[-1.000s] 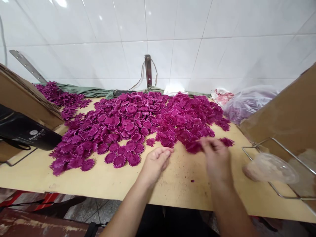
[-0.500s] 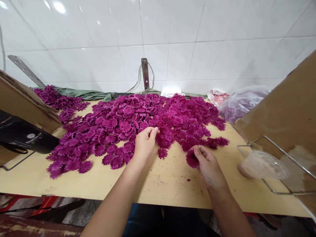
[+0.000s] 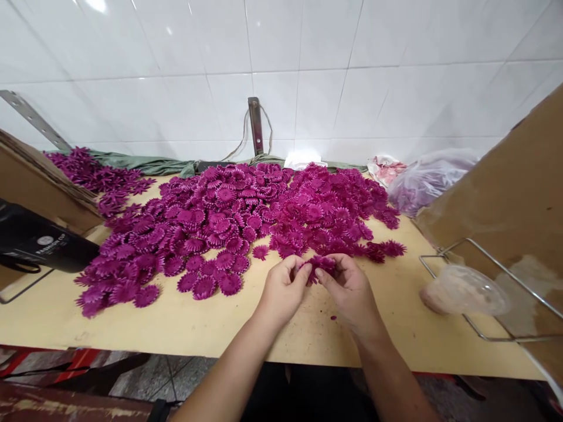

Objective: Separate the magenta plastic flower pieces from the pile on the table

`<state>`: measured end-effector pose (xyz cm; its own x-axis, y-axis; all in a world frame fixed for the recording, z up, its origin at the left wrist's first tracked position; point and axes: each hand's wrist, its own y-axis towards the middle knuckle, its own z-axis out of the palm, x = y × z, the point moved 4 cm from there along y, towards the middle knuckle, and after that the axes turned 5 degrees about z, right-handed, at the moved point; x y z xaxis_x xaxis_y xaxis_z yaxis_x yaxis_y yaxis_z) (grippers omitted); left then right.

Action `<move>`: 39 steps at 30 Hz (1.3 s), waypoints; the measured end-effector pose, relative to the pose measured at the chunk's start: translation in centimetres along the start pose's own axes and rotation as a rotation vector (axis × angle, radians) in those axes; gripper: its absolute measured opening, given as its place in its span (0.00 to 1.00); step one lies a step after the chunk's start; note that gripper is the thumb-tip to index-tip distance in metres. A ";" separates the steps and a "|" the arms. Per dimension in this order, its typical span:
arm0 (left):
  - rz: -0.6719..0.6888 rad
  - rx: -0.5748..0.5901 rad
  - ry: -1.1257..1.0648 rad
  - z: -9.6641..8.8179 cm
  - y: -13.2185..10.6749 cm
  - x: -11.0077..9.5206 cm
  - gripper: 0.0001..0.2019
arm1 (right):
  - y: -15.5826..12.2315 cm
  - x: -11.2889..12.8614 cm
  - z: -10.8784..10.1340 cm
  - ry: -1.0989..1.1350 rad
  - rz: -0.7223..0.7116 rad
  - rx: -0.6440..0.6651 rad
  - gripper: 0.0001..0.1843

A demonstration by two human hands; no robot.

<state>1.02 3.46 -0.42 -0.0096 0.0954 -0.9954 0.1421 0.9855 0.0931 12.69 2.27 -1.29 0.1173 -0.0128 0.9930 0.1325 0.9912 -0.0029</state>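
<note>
Between my two hands is a magenta flower piece [image 3: 315, 268] with a fringed edge, held just above the near side of the table. My left hand [image 3: 284, 284] pinches its left side between thumb and fingers. On the other side my right hand [image 3: 349, 287] grips it, thumb in front and fingers behind. The fingers cover part of the piece. Beyond the hands spreads a heap of similar magenta flower pieces [image 3: 226, 196], round with notched rims. One single flower piece [image 3: 260, 252] lies apart, left of my hands.
Cardboard boxes [image 3: 497, 164] flank the table [image 3: 176, 328] at both sides. A black cup [image 3: 48, 243] lies tilted at left. On the right are a clear plastic container [image 3: 472, 290], a wire frame [image 3: 501, 340] and a plastic bag [image 3: 431, 179]. A tiled wall [image 3: 352, 35] stands behind.
My left hand has come from the heap's edge down and right to the flower piece. My right hand has moved left with that piece, and both hands now grip it.
</note>
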 end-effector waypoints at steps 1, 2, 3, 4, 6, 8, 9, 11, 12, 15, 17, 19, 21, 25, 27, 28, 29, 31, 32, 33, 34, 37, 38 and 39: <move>-0.008 0.008 -0.020 0.0 0.0 0.0 0.10 | 0.1 -0.1 0.1 0.007 0.017 0.029 0.10; -0.013 0.016 -0.032 -0.1 -0.1 0.0 0.09 | 0.1 -0.2 0.1 0.013 0.035 0.059 0.09; -0.013 0.021 -0.036 -0.1 -0.2 -0.1 0.09 | 0.2 -0.3 0.1 0.015 0.050 0.078 0.09; -0.008 0.020 -0.028 -0.2 -0.4 -0.1 0.09 | 0.2 -0.3 -0.1 0.014 0.061 0.077 0.08; 0.017 -0.003 0.016 -0.4 -0.7 -0.3 0.10 | 0.3 -0.2 -0.5 0.018 0.059 0.025 0.07; 0.050 -0.047 0.064 -0.7 -0.8 -0.7 0.10 | 0.4 0.1 -0.9 0.032 0.041 -0.039 0.07; 0.063 -0.066 0.077 -0.8 -0.8 -0.9 0.10 | 0.4 0.3 -0.9 0.039 0.032 -0.057 0.07; 0.076 -0.088 0.083 -1.0 -0.5 -1.3 0.10 | 0.3 0.7 -0.6 0.046 0.016 -0.072 0.07; 0.082 -0.096 0.084 -1.0 -0.4 -1.5 0.10 | 0.3 0.9 -0.4 0.045 0.011 -0.077 0.07; 0.105 -0.109 0.084 -0.9 -0.1 -2.0 0.11 | 0.3 1.2 0.1 0.041 0.003 -0.095 0.09; 0.115 -0.100 0.074 -1.0 -0.4 -2.3 0.11 | 0.7 1.1 -0.1 0.038 0.008 -0.098 0.11; 0.136 -0.124 0.060 -1.8 -1.1 -2.6 0.11 | 1.4 0.9 -1.4 0.049 0.037 -0.174 0.13; 0.177 -0.211 0.048 -3.4 -2.0 -3.1 0.10 | 2.0 0.8 -3.7 0.082 0.073 -0.356 0.15; 0.177 -0.236 0.144 -5.8 -1.9 -3.2 0.10 | 2.1 1.6 -5.2 0.010 -0.020 -0.415 0.13; 0.126 -0.148 0.264 -5.6 -0.2 -2.5 0.05 | 1.6 1.9 -3.8 -0.086 -0.045 -0.227 0.13; 0.128 -0.145 0.309 -5.5 0.8 -2.2 0.06 | 1.3 1.9 -3.0 -0.108 -0.042 -0.150 0.13; 0.121 -0.156 0.365 -5.4 1.9 -2.0 0.13 | 0.9 1.7 -2.3 -0.112 -0.033 -0.090 0.13; 0.142 -0.154 0.496 -5.2 3.8 -1.8 0.22 | 0.2 1.3 -1.8 -0.097 0.006 -0.026 0.13; 0.162 -0.163 0.565 -5.3 4.4 -1.9 0.23 | -0.1 1.0 -1.8 -0.089 0.032 -0.012 0.13; 0.186 -0.160 0.629 -5.3 4.8 -2.1 0.21 | -0.2 0.7 -2.1 -0.083 0.057 -0.006 0.14; 0.210 -0.152 0.679 -5.4 5.1 -2.4 0.18 | -0.4 0.4 -2.4 -0.078 0.076 -0.008 0.15; 0.249 -0.126 0.731 -5.5 4.5 -3.1 0.12 | -0.6 -0.2 -3.1 -0.073 0.100 -0.044 0.17; 0.254 -0.128 0.708 -5.3 3.9 -3.3 0.11 | -0.6 -0.4 -3.2 -0.078 0.101 -0.054 0.17; 0.252 -0.128 0.664 -4.9 3.2 -3.3 0.11 | -0.5 -0.4 -3.1 -0.086 0.099 -0.062 0.17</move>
<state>-3.38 7.03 3.27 -0.5975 0.3468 -0.7230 0.1022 0.9272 0.3603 15.61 1.34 -2.10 0.0481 0.0985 0.9940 0.1853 0.9770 -0.1058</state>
